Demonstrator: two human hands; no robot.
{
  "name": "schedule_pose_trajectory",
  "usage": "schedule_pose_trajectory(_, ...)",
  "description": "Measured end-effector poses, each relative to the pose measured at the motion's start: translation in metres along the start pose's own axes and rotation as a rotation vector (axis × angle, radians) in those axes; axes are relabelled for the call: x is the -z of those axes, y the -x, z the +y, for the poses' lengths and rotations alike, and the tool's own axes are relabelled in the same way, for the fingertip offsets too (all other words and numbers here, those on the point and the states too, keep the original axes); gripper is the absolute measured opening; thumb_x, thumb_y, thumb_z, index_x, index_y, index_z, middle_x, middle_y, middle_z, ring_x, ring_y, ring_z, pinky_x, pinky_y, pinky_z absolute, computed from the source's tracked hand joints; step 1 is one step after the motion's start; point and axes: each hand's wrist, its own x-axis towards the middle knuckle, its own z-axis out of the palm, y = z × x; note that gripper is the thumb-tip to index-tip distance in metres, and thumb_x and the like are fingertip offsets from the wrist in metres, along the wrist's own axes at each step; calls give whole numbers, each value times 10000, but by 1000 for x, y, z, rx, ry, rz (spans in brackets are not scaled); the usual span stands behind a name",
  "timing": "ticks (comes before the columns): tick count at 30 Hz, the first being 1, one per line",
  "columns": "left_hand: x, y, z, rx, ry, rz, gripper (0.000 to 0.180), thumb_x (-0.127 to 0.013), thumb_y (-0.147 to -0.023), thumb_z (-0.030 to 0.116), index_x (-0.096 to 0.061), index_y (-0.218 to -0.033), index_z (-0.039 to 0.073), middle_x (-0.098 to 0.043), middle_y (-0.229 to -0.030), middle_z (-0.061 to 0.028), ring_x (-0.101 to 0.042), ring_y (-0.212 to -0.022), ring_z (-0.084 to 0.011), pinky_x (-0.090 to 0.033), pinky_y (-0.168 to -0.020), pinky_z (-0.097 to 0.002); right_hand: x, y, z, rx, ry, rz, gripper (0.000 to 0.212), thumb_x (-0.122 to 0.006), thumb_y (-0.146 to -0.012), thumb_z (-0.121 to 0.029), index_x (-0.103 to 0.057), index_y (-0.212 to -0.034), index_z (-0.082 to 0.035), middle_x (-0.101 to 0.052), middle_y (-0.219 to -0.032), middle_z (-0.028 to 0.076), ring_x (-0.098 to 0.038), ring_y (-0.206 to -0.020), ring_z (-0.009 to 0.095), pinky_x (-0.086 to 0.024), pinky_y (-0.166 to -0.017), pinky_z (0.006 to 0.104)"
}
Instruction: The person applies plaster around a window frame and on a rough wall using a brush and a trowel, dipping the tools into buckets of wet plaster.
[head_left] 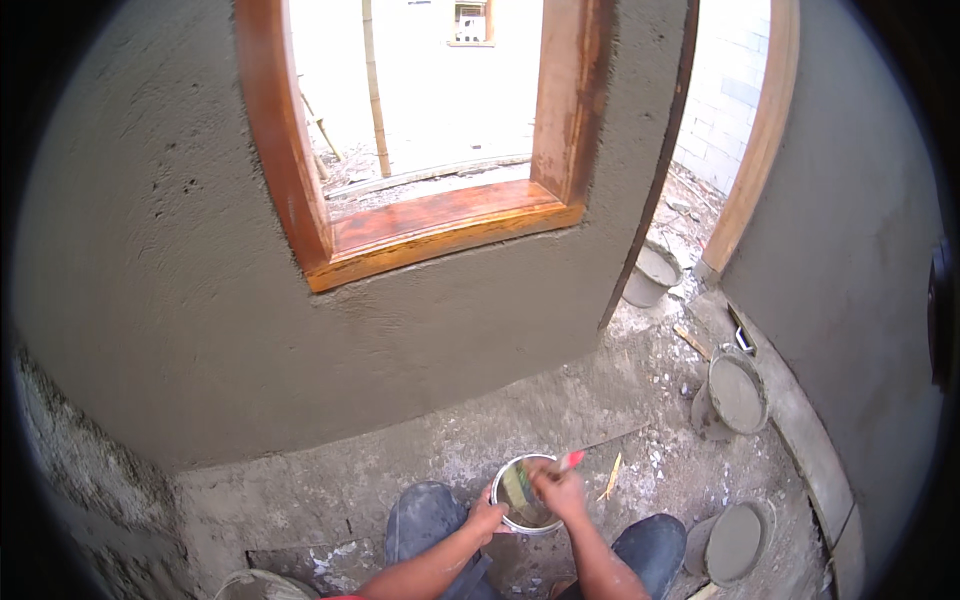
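Observation:
Between my knees is a small round metal pail (543,530) with a pale rim and murky grey-brown contents. My left hand (486,518) is closed on its left side, gripping the rim. With my right hand (560,492) I grip a wide brush (518,490), its red handle end poking out above my fist. The brush's yellow-green head is down inside the pail, tilted; my fingers hide part of it. Ahead stands a wall of damp grey plaster (430,340) around an orange-brown wooden window frame (450,240).
Buckets of grey mortar stand to the right: one by my right knee (735,545), one farther up (735,390), one at the doorway (652,272). Another bucket rim (262,585) shows at lower left. Wood scraps (612,476) and a trowel-like tool (742,338) lie on the rough floor.

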Motion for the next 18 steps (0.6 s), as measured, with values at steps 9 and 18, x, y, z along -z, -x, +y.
schedule_pose_trajectory(9,12,-4,-7,-94,140,80,770,-501,-848,-91,-260,-1511,219,-515,-1320,-162,-655,-1036,-339,-648,-704,-481,81,-146,-192,563,-1038,481,405,-593,-980,-105,-523,-1378,-100,-632,-1149,65,-632,-941,123,-548,-653,247)
schedule_pose_trajectory(18,-6,11,-13,-14,35,43,800,-528,-824,-76,-266,-1527,202,-515,-1342,-146,-666,-1016,-310,-648,-693,-466,10,-216,-270,491,-537,566,388,-625,-950,-274,-586,-1263,-49,-696,-751,76,-684,-597,132,-520,-559,262)
